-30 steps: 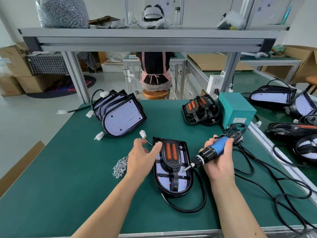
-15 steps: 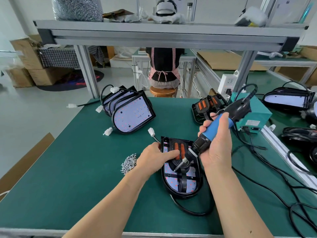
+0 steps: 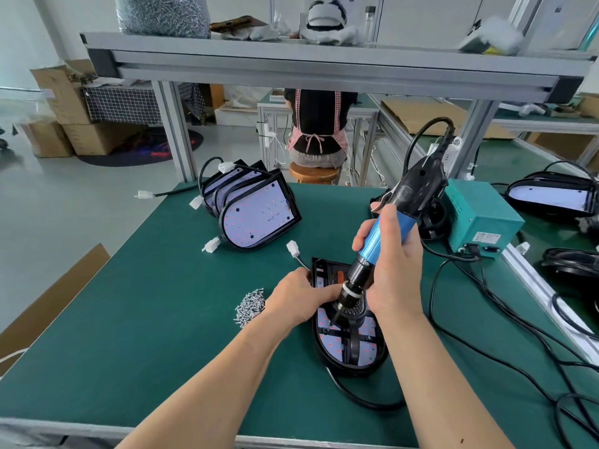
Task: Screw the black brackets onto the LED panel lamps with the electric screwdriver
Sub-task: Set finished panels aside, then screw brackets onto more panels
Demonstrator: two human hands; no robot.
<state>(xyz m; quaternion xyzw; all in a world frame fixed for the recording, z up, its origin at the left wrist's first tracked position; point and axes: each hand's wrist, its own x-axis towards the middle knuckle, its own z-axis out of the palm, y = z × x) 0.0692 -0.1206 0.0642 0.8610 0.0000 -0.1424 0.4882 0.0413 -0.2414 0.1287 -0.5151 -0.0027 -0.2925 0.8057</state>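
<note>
right hand (image 3: 392, 270) wraps the blue-and-black electric screwdriver (image 3: 385, 234), its bit tilted onto the black plastic bracket (image 3: 351, 338) of the black-rimmed white led panel lamp (image 3: 369, 332) lying mid-bench. left hand (image 3: 298, 299) fingers curl over the lamp's edge. best to square the bit upright and press straight down before triggering.

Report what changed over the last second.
The right hand swung the electric screwdriver from slanted low to nearly upright, bit down at the black bracket. The left hand moved onto the LED panel lamp beside the bit. Lamp, screw pile and lamp stack stayed put.
</note>
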